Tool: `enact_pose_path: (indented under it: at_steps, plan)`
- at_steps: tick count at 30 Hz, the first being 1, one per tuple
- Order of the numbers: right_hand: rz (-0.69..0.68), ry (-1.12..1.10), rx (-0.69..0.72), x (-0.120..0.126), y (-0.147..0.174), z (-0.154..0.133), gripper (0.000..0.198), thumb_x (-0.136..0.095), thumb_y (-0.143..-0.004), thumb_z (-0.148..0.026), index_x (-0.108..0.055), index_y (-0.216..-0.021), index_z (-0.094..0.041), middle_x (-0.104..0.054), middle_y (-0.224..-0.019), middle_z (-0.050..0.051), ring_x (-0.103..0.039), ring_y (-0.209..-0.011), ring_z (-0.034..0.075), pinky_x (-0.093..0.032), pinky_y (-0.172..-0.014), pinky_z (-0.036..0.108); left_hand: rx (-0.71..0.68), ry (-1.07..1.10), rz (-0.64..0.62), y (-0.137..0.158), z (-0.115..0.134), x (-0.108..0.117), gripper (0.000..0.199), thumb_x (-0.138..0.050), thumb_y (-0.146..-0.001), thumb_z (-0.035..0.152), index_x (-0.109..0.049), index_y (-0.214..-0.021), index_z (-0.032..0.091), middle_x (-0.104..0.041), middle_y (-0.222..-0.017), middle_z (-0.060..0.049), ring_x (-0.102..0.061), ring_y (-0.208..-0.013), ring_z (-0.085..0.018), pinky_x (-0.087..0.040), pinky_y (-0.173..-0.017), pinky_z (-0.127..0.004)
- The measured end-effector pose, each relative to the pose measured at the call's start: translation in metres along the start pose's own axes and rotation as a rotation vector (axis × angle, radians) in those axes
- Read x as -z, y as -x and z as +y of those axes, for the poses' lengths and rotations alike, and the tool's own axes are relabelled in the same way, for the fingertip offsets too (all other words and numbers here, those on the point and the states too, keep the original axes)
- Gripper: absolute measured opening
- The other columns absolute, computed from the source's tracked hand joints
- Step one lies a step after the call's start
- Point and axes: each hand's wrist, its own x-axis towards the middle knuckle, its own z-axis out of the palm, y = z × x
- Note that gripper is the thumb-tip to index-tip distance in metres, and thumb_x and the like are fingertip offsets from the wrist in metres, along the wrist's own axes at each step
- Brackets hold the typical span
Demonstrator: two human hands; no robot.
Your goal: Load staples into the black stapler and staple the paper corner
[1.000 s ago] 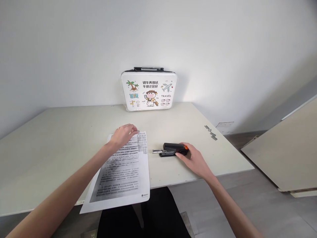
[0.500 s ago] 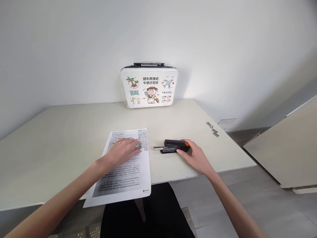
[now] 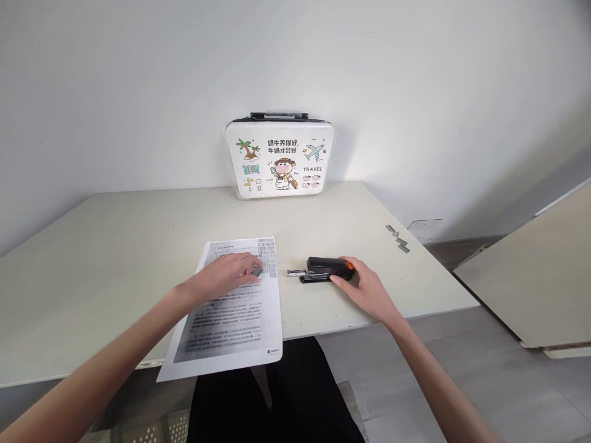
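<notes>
My left hand (image 3: 220,274) is above the printed sheet of paper (image 3: 226,332), with a small grey strip of staples (image 3: 257,270) between its fingertips. The sheet's lower edge hangs over the front of the table. Farther right, my right hand (image 3: 368,290) grips the rear end of a black stapler (image 3: 327,266) that has an orange part near the back. A metal piece (image 3: 295,272) juts from the stapler's front, pointing at the paper. My fingers hide part of the stapler's back.
A white carry case (image 3: 281,160) with cartoon prints stands against the wall at the back of the table (image 3: 138,246). Several loose staple strips (image 3: 397,238) lie near the right edge. A pale panel (image 3: 530,277) leans beyond that edge.
My left hand has shifted slightly, and the staple strip in its fingers is turned a little. The right hand keeps its hold on the stapler. The whole view has tilted slightly.
</notes>
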Motion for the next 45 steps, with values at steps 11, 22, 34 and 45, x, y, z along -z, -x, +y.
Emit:
enact_pose_path:
  at_steps: [11,22,34,45]
  plan:
    - [-0.005,-0.001,-0.003,0.0,0.0,0.001,0.047,-0.064,-0.094,-0.059,-0.061,-0.13,-0.029,-0.069,-0.134,0.009,-0.064,-0.123,0.031,-0.052,-0.104,0.049,-0.022,-0.239,0.165,0.004,-0.012,0.005,0.048,-0.049,-0.102,0.066,-0.071,-0.107,0.024,-0.076,-0.099,-0.006,-0.071,-0.09,-0.027,-0.051,-0.082,-0.039]
    - [0.003,-0.013,0.014,0.0,0.0,0.002,0.046,-0.064,-0.094,-0.059,-0.061,-0.129,-0.029,-0.069,-0.134,0.008,-0.064,-0.124,0.031,-0.051,-0.105,0.049,-0.083,0.209,0.282,0.001,0.057,-0.01,0.037,-0.054,-0.104,0.044,-0.067,-0.134,0.028,-0.079,-0.116,-0.003,-0.075,-0.095,-0.021,-0.062,-0.085,-0.036]
    - [-0.005,-0.017,0.021,0.002,-0.001,0.002,0.044,-0.064,-0.095,-0.057,-0.061,-0.128,-0.03,-0.07,-0.133,0.007,-0.064,-0.123,0.03,-0.053,-0.103,0.047,-0.271,-0.069,0.382,-0.028,0.076,-0.042,0.029,-0.046,-0.111,0.03,-0.072,-0.118,0.021,-0.077,-0.112,-0.01,-0.071,-0.106,-0.028,-0.059,-0.091,-0.046]
    - [0.014,-0.023,0.021,0.002,-0.002,0.0,0.044,-0.065,-0.094,-0.057,-0.061,-0.126,-0.029,-0.07,-0.132,0.008,-0.064,-0.123,0.03,-0.051,-0.106,0.048,-0.211,-0.12,0.345,-0.032,0.083,-0.045,0.026,-0.049,-0.109,0.028,-0.074,-0.112,0.021,-0.073,-0.107,-0.009,-0.07,-0.099,-0.027,-0.057,-0.089,-0.046]
